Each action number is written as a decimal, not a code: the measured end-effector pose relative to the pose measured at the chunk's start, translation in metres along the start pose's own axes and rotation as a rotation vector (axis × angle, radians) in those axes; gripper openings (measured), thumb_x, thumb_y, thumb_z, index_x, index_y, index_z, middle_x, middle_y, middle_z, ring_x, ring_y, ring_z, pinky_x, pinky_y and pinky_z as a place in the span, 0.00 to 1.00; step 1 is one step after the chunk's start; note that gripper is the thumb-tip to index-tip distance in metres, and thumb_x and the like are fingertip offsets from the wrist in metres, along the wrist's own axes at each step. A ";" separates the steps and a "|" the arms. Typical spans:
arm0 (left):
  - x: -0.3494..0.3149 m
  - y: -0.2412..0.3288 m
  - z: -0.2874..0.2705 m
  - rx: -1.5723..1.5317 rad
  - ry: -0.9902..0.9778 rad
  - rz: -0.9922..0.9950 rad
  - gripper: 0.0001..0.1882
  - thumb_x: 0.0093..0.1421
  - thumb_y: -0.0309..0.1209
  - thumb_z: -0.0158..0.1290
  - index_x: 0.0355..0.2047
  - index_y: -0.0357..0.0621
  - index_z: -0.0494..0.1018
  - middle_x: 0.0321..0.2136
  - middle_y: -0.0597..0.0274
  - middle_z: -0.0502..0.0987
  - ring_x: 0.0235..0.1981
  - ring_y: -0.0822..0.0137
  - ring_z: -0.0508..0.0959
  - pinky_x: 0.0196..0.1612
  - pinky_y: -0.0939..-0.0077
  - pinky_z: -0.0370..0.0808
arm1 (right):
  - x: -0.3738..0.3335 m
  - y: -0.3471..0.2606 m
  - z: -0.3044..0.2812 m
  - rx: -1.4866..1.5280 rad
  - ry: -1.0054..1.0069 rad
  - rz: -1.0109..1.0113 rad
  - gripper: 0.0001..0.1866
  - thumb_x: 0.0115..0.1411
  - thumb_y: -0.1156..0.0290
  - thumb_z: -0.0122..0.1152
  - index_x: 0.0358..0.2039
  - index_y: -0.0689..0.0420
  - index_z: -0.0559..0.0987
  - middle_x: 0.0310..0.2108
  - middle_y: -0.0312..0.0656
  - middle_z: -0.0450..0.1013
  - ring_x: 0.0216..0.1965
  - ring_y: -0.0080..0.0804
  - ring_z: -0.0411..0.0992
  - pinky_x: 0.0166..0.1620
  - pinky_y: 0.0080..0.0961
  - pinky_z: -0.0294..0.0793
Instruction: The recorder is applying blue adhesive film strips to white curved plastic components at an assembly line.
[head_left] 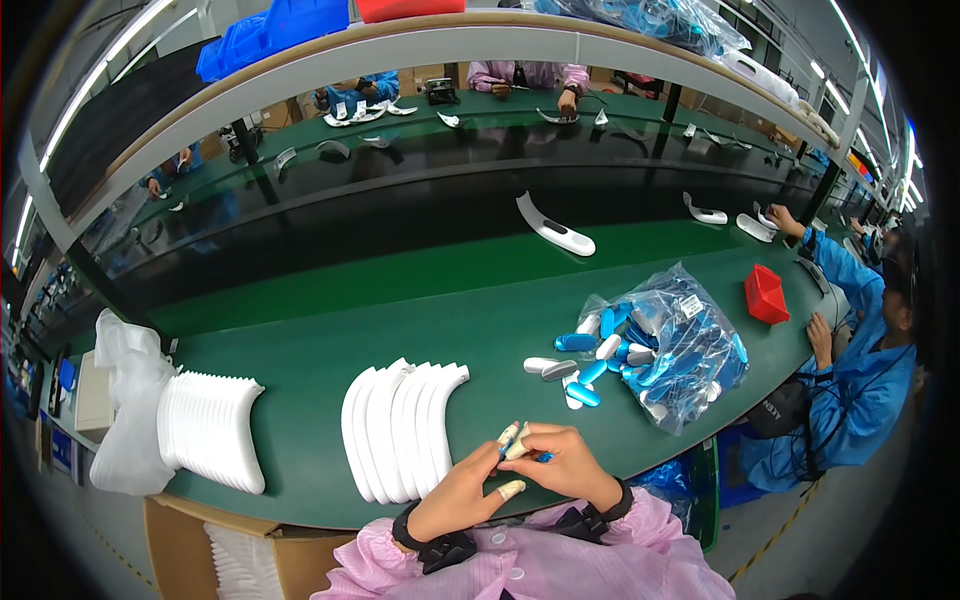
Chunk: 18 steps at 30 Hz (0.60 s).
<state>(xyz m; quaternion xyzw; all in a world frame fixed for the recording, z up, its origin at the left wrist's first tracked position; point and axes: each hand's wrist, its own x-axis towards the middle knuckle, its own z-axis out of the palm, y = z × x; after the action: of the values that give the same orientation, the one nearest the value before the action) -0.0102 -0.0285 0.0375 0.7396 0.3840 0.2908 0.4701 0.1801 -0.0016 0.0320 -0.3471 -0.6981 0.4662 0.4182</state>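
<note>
My left hand (462, 503) and my right hand (565, 464) meet at the near edge of the green worktable. Pale covers wrap several of the fingertips. Pinched between the fingers of both hands is a small blue piece (545, 457), mostly hidden. It resembles the blue oval pieces (583, 395) lying loose just beyond my right hand, mixed with white and grey ones. A clear plastic bag (690, 350) spills more of these ovals to the right. Left of my hands, curved white plastic shells (398, 430) stand side by side in a row.
A second row of white shells (210, 425) sits by white foam wrap (125, 400) at left. Beyond the table runs a dark conveyor with a white curved part (555, 228). At right are a red bin (766, 295) and a co-worker in blue (840, 400). A shelf (400, 45) spans overhead.
</note>
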 end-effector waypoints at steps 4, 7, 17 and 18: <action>0.000 0.000 0.001 0.051 0.055 0.021 0.19 0.60 0.25 0.53 0.50 0.33 0.65 0.43 0.47 0.66 0.42 0.46 0.72 0.43 0.62 0.71 | -0.002 0.005 0.000 0.037 -0.005 0.072 0.09 0.53 0.78 0.69 0.33 0.66 0.80 0.26 0.38 0.71 0.25 0.17 0.69 0.25 0.15 0.68; 0.000 0.001 0.002 0.152 0.115 0.028 0.17 0.60 0.22 0.50 0.50 0.32 0.65 0.43 0.47 0.65 0.41 0.44 0.73 0.42 0.59 0.71 | 0.000 -0.006 0.005 0.010 0.068 0.029 0.09 0.53 0.78 0.69 0.33 0.66 0.79 0.28 0.38 0.71 0.26 0.18 0.70 0.28 0.14 0.72; -0.002 -0.001 0.003 0.194 0.089 0.035 0.18 0.61 0.23 0.51 0.52 0.34 0.66 0.44 0.47 0.65 0.38 0.46 0.75 0.40 0.59 0.74 | -0.002 0.000 0.015 0.328 0.178 0.169 0.06 0.56 0.80 0.65 0.33 0.67 0.78 0.31 0.35 0.70 0.30 0.18 0.72 0.32 0.13 0.75; -0.002 -0.001 0.003 0.132 0.092 0.051 0.18 0.61 0.24 0.52 0.52 0.34 0.66 0.43 0.48 0.66 0.38 0.48 0.75 0.39 0.61 0.74 | -0.003 0.001 0.013 0.339 0.148 0.161 0.05 0.57 0.80 0.65 0.33 0.67 0.78 0.31 0.35 0.70 0.30 0.17 0.71 0.32 0.13 0.74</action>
<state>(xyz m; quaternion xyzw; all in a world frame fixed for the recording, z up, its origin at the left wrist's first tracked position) -0.0088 -0.0313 0.0351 0.7644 0.4045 0.3102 0.3947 0.1698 -0.0085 0.0276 -0.3599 -0.5468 0.5821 0.4823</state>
